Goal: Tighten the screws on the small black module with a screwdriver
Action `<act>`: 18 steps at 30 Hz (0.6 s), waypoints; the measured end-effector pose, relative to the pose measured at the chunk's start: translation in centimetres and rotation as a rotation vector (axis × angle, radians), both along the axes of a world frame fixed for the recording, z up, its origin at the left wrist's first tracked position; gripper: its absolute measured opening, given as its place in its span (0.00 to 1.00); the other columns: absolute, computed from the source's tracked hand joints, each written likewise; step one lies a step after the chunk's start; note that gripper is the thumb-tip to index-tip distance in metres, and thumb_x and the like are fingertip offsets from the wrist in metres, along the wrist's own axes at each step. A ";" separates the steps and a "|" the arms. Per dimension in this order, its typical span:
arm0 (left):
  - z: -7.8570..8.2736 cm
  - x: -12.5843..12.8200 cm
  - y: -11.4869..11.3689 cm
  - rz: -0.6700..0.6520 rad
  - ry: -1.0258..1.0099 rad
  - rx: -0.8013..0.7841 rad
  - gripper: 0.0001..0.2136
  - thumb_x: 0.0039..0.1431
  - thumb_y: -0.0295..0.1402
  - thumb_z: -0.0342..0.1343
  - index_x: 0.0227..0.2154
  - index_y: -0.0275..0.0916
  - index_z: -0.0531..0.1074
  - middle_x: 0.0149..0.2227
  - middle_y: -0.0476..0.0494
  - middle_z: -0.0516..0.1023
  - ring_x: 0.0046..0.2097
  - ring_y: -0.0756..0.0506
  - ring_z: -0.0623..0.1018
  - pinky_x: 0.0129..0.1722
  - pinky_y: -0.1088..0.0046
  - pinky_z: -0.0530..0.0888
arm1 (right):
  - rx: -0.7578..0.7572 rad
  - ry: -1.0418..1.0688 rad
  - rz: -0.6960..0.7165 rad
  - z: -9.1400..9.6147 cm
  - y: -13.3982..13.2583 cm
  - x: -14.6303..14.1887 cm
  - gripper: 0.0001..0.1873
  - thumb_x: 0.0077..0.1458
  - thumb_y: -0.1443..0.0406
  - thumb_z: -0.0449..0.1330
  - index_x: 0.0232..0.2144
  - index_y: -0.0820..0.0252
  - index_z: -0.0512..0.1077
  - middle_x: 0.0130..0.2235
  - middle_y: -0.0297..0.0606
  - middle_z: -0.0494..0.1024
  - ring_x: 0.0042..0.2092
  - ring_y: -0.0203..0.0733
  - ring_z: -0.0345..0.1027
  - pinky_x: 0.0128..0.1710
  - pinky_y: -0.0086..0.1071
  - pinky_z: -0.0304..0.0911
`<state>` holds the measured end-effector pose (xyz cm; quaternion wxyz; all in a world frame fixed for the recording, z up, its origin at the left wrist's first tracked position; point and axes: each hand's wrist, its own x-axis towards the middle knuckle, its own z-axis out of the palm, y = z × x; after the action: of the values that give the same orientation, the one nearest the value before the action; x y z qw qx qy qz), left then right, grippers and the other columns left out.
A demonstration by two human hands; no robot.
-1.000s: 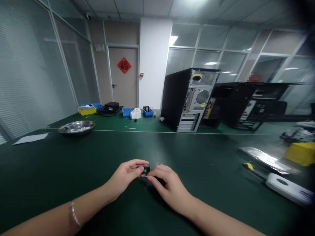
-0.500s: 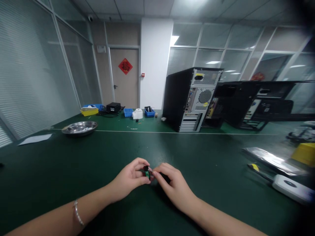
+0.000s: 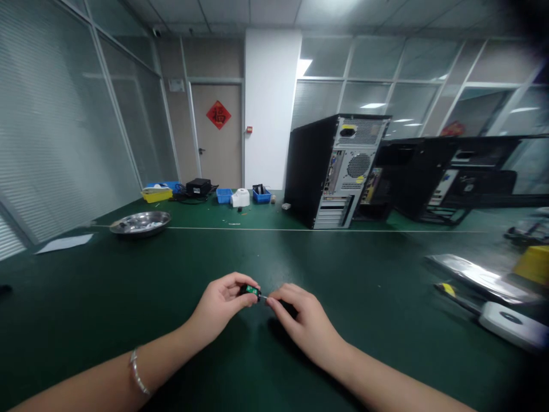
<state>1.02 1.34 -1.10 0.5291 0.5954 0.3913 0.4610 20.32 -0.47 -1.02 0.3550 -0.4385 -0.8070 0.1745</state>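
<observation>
Now, left hand (image 3: 223, 300) pinching green-black part (image 3: 250, 290) — turned flatter vs. before, right hand (image 3: 302, 323) gripping thin tool (image 3: 288, 309)

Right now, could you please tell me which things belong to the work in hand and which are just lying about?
In hand: small green-and-black part in the left hand; thin dark-handled tool in the right hand.
Lying about: steel bowl, computer tower, silver bag, white box, yellow bin.

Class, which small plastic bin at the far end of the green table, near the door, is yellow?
The leftmost bin, just behind the round steel dish; the other bins there are blue.
</observation>
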 end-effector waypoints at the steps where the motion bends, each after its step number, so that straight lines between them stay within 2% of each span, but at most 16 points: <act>1: -0.1 0.0 0.0 0.001 0.005 0.001 0.12 0.48 0.32 0.65 0.37 0.35 0.75 0.37 0.42 0.79 0.39 0.44 0.78 0.39 0.69 0.74 | -0.003 -0.014 -0.004 0.0 0.0 0.0 0.11 0.62 0.63 0.53 0.31 0.57 0.75 0.30 0.36 0.75 0.35 0.40 0.67 0.36 0.31 0.60; 7: -0.2 -0.2 -0.5 0.016 0.162 0.170 0.09 0.50 0.32 0.64 0.35 0.36 0.78 0.38 0.41 0.80 0.42 0.42 0.79 0.46 0.66 0.74 | -0.003 -0.051 -0.011 0.3 -0.1 0.1 0.12 0.62 0.63 0.53 0.31 0.56 0.76 0.30 0.36 0.76 0.34 0.40 0.67 0.36 0.32 0.61; 14: 0.3 0.0 -0.5 -0.011 0.061 -0.037 0.11 0.45 0.31 0.66 0.34 0.34 0.78 0.33 0.41 0.82 0.36 0.43 0.80 0.40 0.66 0.76 | 0.012 -0.003 0.038 0.3 0.0 0.1 0.14 0.63 0.61 0.52 0.32 0.56 0.76 0.30 0.36 0.76 0.34 0.39 0.67 0.37 0.31 0.61; 18: 0.4 0.1 -0.5 -0.035 0.023 -0.057 0.12 0.45 0.31 0.67 0.34 0.33 0.78 0.31 0.42 0.81 0.34 0.45 0.79 0.40 0.66 0.76 | 0.015 0.014 0.041 0.3 -0.1 0.1 0.15 0.63 0.60 0.52 0.31 0.57 0.76 0.30 0.36 0.76 0.33 0.39 0.67 0.36 0.31 0.61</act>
<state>1.14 0.80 -0.71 0.5494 0.5922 0.3997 0.4333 20.43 -0.53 -0.69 0.3603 -0.4177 -0.8147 0.1788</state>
